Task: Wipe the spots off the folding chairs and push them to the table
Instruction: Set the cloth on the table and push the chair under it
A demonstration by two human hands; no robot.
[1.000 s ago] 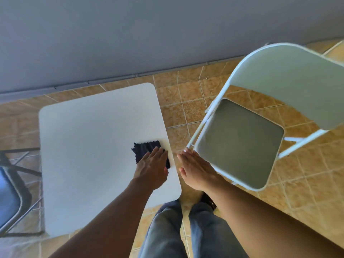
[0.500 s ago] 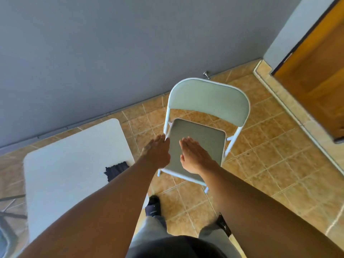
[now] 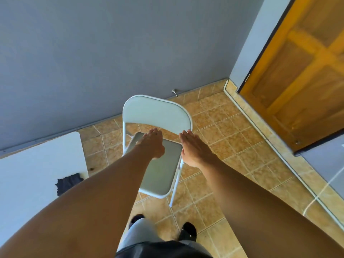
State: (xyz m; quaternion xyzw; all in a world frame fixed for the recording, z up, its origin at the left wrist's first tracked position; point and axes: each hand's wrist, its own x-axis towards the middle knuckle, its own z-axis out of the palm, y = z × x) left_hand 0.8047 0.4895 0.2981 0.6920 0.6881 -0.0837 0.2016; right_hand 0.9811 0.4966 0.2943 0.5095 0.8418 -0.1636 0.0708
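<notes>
A white folding chair (image 3: 160, 116) with a grey seat stands on the tiled floor in front of me, its backrest toward the grey wall. My left hand (image 3: 151, 143) stretches flat over the back part of the seat, fingers out toward the backrest. My right hand (image 3: 195, 148) reaches past the seat's right edge, fingers extended just below the backrest's right side. Neither hand holds anything. A dark cloth (image 3: 68, 183) lies on the white table (image 3: 37, 164) at the left, near its right edge.
The grey wall runs behind the chair, with a small metal door stop (image 3: 175, 92) at its foot. A wooden door (image 3: 301, 75) stands at the right behind a raised tile kerb. My legs and dark shoes (image 3: 188, 232) are below.
My left hand let go of the cloth on the table and moved over to the chair. Both hands have slid from the seat's front toward the backrest, and the view has swung right.
</notes>
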